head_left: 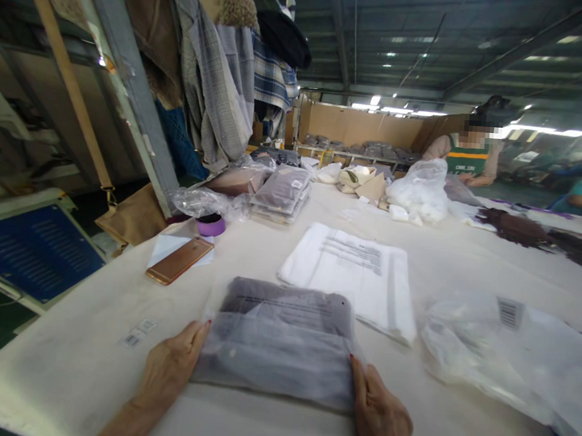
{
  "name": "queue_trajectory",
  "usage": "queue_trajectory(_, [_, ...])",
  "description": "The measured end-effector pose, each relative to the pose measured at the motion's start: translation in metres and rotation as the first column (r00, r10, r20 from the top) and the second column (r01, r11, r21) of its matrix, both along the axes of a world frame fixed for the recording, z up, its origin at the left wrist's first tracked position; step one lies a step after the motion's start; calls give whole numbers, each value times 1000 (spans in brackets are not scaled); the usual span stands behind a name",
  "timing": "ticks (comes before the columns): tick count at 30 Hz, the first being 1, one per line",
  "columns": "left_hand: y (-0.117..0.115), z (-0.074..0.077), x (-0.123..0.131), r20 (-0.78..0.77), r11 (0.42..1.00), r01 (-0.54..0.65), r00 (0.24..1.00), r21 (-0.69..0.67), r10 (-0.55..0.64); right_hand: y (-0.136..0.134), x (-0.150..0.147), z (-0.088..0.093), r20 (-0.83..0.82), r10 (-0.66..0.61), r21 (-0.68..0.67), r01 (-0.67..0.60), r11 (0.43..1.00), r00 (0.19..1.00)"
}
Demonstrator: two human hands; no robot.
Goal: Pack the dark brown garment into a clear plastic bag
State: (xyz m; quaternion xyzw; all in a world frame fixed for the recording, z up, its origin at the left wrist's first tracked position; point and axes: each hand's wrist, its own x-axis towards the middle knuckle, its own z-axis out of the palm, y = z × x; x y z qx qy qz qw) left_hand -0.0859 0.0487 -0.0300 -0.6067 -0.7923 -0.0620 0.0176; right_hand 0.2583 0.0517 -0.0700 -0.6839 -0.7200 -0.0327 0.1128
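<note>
A dark folded garment in a frosted plastic bag (276, 350) lies flat on the pale table, printed text showing across its upper part. My left hand (174, 362) pinches the bag's left edge between thumb and fingers. At the opposite edge, my right hand (381, 410) grips the bag the same way, its lower fingers curled under. Just beyond the bag rests a stack of flat white printed bags (351, 272). Two small barcode stickers (140, 332) are on the table left of my left hand.
A phone (181, 261) and a purple tape roll (211, 226) lie at the left. Behind them are stacked bagged garments (281, 192). Crumpled clear plastic (515, 353) covers the right side. Across the table stands a co-worker (467, 160). Clothes (215, 86) hang at upper left.
</note>
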Motion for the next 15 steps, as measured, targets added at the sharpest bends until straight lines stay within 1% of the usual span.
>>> queue_trajectory(1, [1, 2, 1, -25, 1000, -14, 1000, -21, 13, 1, -3, 4, 9, -29, -56, 30, 998, 1000])
queue_trajectory(3, [1, 8, 2, -48, 998, -44, 998, -33, 42, 5, -9, 15, 0, -130, -158, 128, 979, 992])
queue_trajectory(4, [0, 12, 3, -72, 998, -58, 996, 3, 58, 6, -12, 20, -10, -177, -193, 171, 966, 984])
queue_trajectory(5, [-1, 17, 4, -110, 995, -56, 992, 86, 65, 7, -15, 24, -17, -204, -216, 196, 957, 979])
queue_trajectory(6, [-3, 22, 6, -156, 977, -23, 986, 211, 57, 7, -18, 28, -22, -213, -228, 202, 952, 977])
queue_trajectory(7, [-5, 27, 9, -211, 934, 61, 977, 352, 16, 8, -20, 31, -25, -218, -235, 207, 950, 976])
queue_trajectory(8, [-6, 31, 14, -276, 863, 194, 959, 466, -67, 7, -22, 34, -27, -223, -244, 210, 947, 974])
queue_trajectory(9, [-7, 33, 21, -348, 781, 361, 917, 510, -196, 7, -23, 36, -27, -231, -254, 217, 943, 972])
queue_trajectory(10, [-6, 34, 29, -405, 708, 515, 849, 483, -341, 7, -24, 39, -29, -241, -264, 225, 938, 970])
queue_trajectory(11, [-4, 32, 37, -433, 655, 629, 772, 417, -466, 6, -24, 41, -35, -254, -273, 235, 933, 967])
queue_trajectory(12, [-1, 29, 45, -435, 626, 702, 707, 339, -557, 6, -23, 44, -47, -266, -282, 242, 928, 963])
queue_trajectory(13, [3, 23, 51, -415, 636, 722, 685, 273, -599, 6, -22, 46, -62, -277, -285, 249, 926, 959])
queue_trajectory(14, [8, 16, 55, -385, 669, 706, 699, 234, -603, 6, -21, 47, -79, -291, -285, 259, 923, 953])
queue_trajectory(15, [13, 9, 57, -350, 711, 672, 729, 207, -588, 6, -20, 48, -95, -312, -282, 275, 919, 945])
